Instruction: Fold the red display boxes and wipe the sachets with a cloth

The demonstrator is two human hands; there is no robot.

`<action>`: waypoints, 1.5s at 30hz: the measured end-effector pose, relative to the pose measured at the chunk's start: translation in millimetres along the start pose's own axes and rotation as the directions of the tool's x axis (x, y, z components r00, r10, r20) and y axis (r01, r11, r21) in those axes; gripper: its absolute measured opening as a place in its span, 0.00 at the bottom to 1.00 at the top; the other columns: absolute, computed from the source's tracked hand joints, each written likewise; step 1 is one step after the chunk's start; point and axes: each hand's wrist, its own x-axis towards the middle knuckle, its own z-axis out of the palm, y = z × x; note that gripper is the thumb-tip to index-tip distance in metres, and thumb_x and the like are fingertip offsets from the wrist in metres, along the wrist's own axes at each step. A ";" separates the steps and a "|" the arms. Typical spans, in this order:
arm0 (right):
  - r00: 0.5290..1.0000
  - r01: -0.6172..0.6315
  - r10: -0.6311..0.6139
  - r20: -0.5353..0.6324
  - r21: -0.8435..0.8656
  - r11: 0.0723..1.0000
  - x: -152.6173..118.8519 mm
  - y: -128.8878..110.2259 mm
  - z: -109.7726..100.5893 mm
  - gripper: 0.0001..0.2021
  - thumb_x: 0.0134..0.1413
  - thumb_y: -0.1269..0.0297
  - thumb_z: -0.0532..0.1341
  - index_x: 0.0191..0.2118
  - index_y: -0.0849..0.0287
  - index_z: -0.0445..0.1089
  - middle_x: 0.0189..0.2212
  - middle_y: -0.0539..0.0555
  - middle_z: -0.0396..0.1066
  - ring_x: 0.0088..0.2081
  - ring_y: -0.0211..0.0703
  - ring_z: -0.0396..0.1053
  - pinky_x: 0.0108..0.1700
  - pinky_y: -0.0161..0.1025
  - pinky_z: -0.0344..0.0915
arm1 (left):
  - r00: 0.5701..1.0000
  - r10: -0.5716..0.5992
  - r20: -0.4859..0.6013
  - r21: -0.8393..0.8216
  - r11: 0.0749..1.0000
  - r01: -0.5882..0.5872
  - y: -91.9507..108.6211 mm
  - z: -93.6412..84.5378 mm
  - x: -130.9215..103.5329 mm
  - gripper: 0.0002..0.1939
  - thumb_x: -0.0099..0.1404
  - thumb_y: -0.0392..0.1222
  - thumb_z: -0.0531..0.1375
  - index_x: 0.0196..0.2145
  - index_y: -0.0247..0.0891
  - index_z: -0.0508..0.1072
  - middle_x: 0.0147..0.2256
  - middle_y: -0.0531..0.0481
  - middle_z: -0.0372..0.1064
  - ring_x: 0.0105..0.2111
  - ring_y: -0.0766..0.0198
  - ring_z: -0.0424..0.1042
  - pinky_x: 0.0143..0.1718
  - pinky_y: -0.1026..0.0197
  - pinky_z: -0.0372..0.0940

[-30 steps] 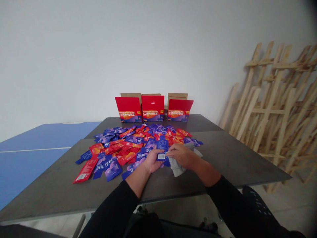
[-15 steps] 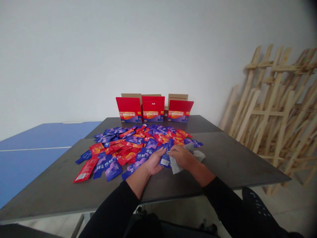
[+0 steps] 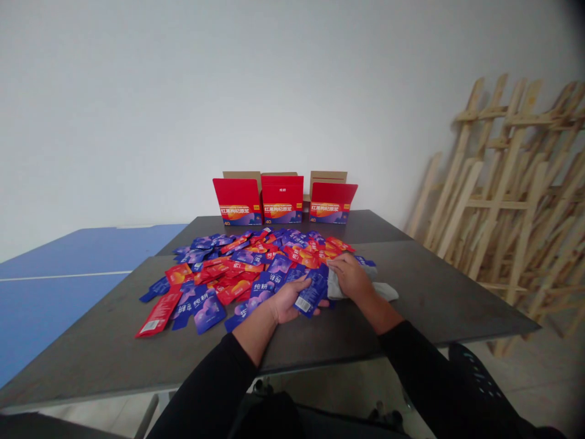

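Observation:
My left hand (image 3: 289, 302) is closed on a blue pouch (image 3: 312, 291), with its barcode end toward me; some fingers are hidden beneath it. Just to the right, my right hand (image 3: 351, 275) grips a grey cloth (image 3: 336, 285), part of which trails out past the wrist onto the table. The cloth is beside the pouch's right edge; whether they touch I cannot tell. Beyond and left of my hands spreads a heap of blue pouches (image 3: 208, 310) and red pouches (image 3: 159, 312), lying flat or overlapping.
Three red printed cartons (image 3: 237, 201) with raised flaps stand along the back of the dark table (image 3: 439, 292). A blue table with a white line (image 3: 91, 256) adjoins on the left. Wooden easels (image 3: 503, 201) lean against the wall at right.
My right hand and the cloth have moved right, off the pouch's face. The pouch has turned and tilted in my left hand, showing more of its printed back.

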 end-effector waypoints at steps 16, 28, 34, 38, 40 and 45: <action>0.870 0.297 -0.363 0.334 0.233 0.926 -1.6 -96.0 12.0 0.12 0.62 0.68 0.54 0.42 0.53 0.76 0.39 0.55 0.72 0.41 0.47 0.68 0.45 0.43 0.66 | 0.999 -0.030 0.016 -0.278 0.960 0.033 8.6 4.2 -2.5 0.30 0.63 0.66 0.52 0.39 0.34 0.75 0.32 0.41 0.75 0.36 0.51 0.76 0.40 0.53 0.68; 0.989 0.117 -0.129 0.069 0.158 0.980 -11.2 -64.6 34.4 0.13 0.64 0.67 0.53 0.43 0.57 0.75 0.38 0.57 0.69 0.41 0.46 0.68 0.44 0.44 0.69 | 0.998 -0.048 0.045 -0.199 0.978 0.056 -1.9 12.2 -1.2 0.34 0.63 0.69 0.50 0.41 0.32 0.74 0.33 0.39 0.76 0.40 0.52 0.76 0.40 0.56 0.67; 0.999 0.034 -0.029 -0.046 0.124 0.992 -7.2 -42.9 32.4 0.12 0.63 0.66 0.54 0.44 0.54 0.75 0.37 0.57 0.69 0.41 0.47 0.68 0.45 0.46 0.70 | 0.999 -0.049 -0.002 -0.043 0.998 0.049 -3.7 7.3 -2.7 0.19 0.64 0.53 0.61 0.45 0.35 0.73 0.32 0.44 0.74 0.29 0.60 0.74 0.24 0.65 0.61; 0.993 -0.020 0.032 -0.115 0.112 0.994 -5.3 -30.5 30.9 0.12 0.63 0.65 0.54 0.43 0.55 0.75 0.37 0.57 0.68 0.41 0.47 0.68 0.47 0.48 0.70 | 1.000 -0.026 -0.014 0.030 0.999 0.026 -3.0 3.2 -4.4 0.20 0.60 0.38 0.65 0.51 0.42 0.69 0.34 0.48 0.73 0.26 0.65 0.72 0.23 0.67 0.60; 0.990 -0.045 0.058 -0.128 0.107 0.993 -4.7 -24.1 29.5 0.12 0.63 0.65 0.54 0.42 0.55 0.75 0.38 0.58 0.68 0.42 0.48 0.68 0.48 0.49 0.69 | 1.000 -0.022 -0.012 0.037 0.999 0.023 -2.3 2.7 -4.8 0.23 0.58 0.34 0.64 0.52 0.43 0.68 0.35 0.48 0.73 0.26 0.65 0.72 0.23 0.67 0.60; 0.984 -0.116 0.124 -0.126 0.066 0.991 -7.0 -4.9 25.9 0.11 0.62 0.64 0.54 0.39 0.58 0.74 0.36 0.58 0.69 0.40 0.47 0.67 0.46 0.48 0.69 | 0.999 -0.008 -0.031 -0.018 1.000 0.008 2.4 2.2 -5.0 0.25 0.56 0.28 0.61 0.52 0.37 0.69 0.37 0.42 0.74 0.30 0.61 0.74 0.24 0.65 0.62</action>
